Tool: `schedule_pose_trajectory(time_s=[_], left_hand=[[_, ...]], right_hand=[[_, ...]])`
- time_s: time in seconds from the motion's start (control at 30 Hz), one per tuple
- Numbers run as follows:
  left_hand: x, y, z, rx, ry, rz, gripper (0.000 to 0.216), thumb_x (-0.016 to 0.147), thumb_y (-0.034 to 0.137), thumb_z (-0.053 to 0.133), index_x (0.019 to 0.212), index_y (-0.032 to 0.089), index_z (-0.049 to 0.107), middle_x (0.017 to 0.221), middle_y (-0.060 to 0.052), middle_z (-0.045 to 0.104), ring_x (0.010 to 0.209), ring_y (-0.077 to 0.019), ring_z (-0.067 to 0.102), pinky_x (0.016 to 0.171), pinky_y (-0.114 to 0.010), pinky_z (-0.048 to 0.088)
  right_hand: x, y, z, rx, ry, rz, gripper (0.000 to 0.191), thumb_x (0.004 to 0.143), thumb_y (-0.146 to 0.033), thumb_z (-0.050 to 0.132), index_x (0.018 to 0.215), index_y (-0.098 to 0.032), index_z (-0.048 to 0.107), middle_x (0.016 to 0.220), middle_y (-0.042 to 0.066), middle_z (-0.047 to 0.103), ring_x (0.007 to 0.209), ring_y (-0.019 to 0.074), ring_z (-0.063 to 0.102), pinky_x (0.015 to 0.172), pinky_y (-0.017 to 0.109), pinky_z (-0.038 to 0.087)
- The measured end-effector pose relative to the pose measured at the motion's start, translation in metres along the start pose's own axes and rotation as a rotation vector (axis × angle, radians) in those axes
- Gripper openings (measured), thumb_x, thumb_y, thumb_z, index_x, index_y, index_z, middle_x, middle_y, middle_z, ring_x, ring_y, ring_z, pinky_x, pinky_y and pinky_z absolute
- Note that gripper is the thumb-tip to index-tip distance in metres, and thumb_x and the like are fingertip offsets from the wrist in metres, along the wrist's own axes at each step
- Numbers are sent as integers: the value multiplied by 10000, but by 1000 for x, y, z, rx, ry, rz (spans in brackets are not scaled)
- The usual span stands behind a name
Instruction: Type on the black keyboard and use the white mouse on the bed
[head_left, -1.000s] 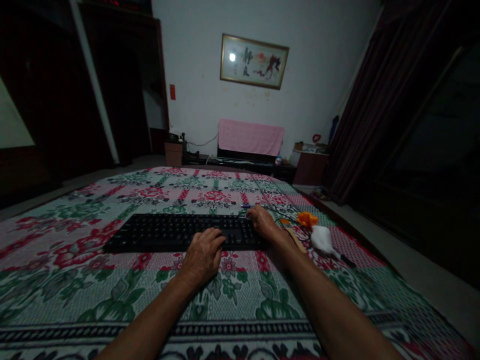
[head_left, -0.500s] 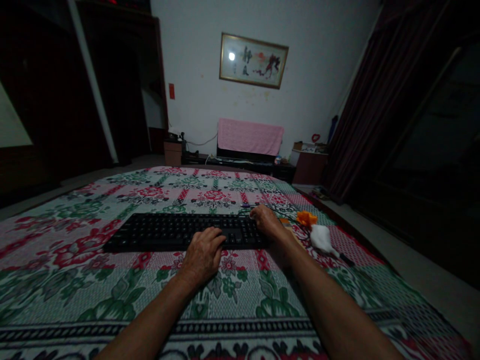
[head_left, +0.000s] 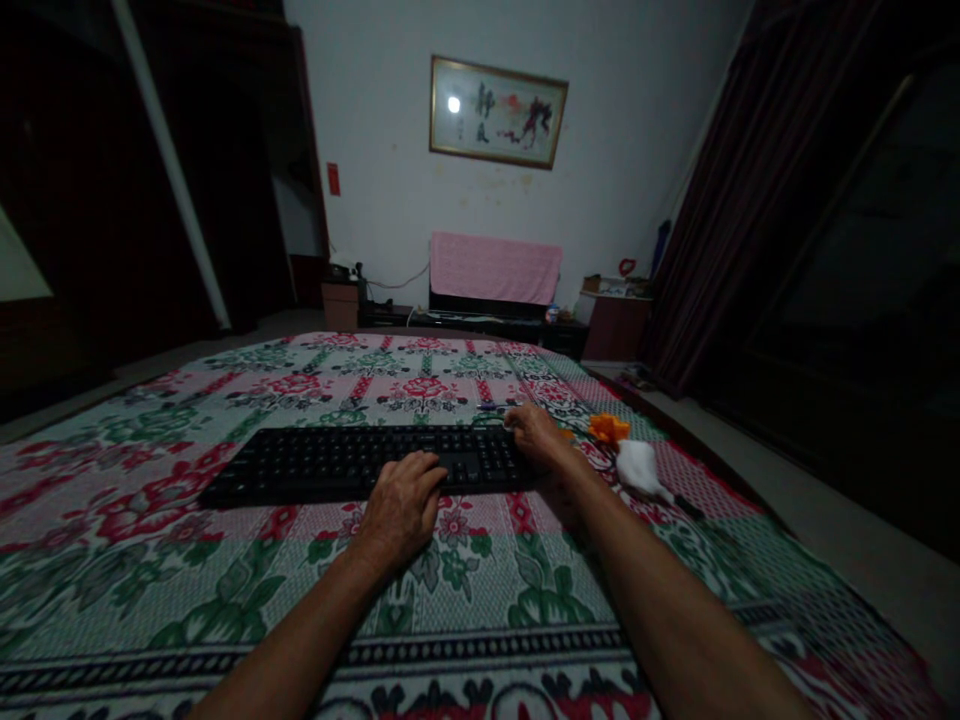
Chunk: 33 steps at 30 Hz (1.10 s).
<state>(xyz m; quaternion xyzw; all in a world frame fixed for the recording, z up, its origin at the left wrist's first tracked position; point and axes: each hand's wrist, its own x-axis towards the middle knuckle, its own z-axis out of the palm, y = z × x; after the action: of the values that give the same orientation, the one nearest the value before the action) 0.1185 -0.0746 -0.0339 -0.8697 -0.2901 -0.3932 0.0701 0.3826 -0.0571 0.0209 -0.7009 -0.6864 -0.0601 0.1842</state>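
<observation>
A black keyboard [head_left: 337, 462] lies across a floral bed cover [head_left: 225, 600]. My left hand [head_left: 401, 507] rests at the keyboard's near edge, right of its middle, with the fingers curled onto that edge. My right hand [head_left: 534, 434] is closed over the keyboard's far right corner. A small blue pen-like thing [head_left: 489, 405] lies just beyond the right fingertips. Both forearms reach in from the bottom of the view.
An orange object [head_left: 607, 428] and a white tuft with a dark handle [head_left: 641, 468] lie on the cover right of the keyboard. The bed's right edge drops to a grey floor [head_left: 825, 520]. A pink-draped cabinet [head_left: 495, 268] and a framed picture [head_left: 496, 110] are at the far wall.
The view has tilted slightly. My right hand has crept a little toward the keyboard's far right corner. The left hand has stayed at the near edge.
</observation>
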Motion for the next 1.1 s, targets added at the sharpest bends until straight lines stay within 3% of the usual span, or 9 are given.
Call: schedule_pose_trajectory(time_s=[0.2,0.47,0.67,0.87,1.1], left_hand=[[-1,-2,2,14,-15,13,253,843,149,493,1056,186,625,1160,-99,636,1108,-235,558,894,-420,450],[0,-2,1,12,-22,5,255,834,136,499,1049,182,629,1159,-104,637,1110,-241,558,901,-427,451],[0,-2,1,13,-19,6,250,843,140,493,1049,173,630,1153,-106,641,1109,-242,559,893,-425,455],[0,-2,1,10,-10,9,252,832,136,502,1042,181,634,1153,-103,640,1107,-239,561,893,-420,456],[-1,-4,3,20,-6,16,242,842,147,505,1046,173,632,1151,-102,644,1104,-241,564,888,-422,452]], right_hand=[[-1,-6,-1,30,-20,-117,366,742,-26,467,948,-190,721,974,67,661,939,173,584,863,234,420],[-4,4,-5,1,-14,28,347,753,-58,457,930,-179,731,950,76,677,897,185,606,831,247,440],[-1,9,2,43,23,-60,352,735,-57,463,923,-184,732,977,60,682,936,179,597,878,249,425],[-5,12,-1,82,56,13,316,722,-78,470,849,-185,739,884,44,694,861,175,605,815,242,443],[-3,22,13,128,144,-66,305,710,-66,473,815,-192,730,838,33,674,806,158,597,783,239,453]])
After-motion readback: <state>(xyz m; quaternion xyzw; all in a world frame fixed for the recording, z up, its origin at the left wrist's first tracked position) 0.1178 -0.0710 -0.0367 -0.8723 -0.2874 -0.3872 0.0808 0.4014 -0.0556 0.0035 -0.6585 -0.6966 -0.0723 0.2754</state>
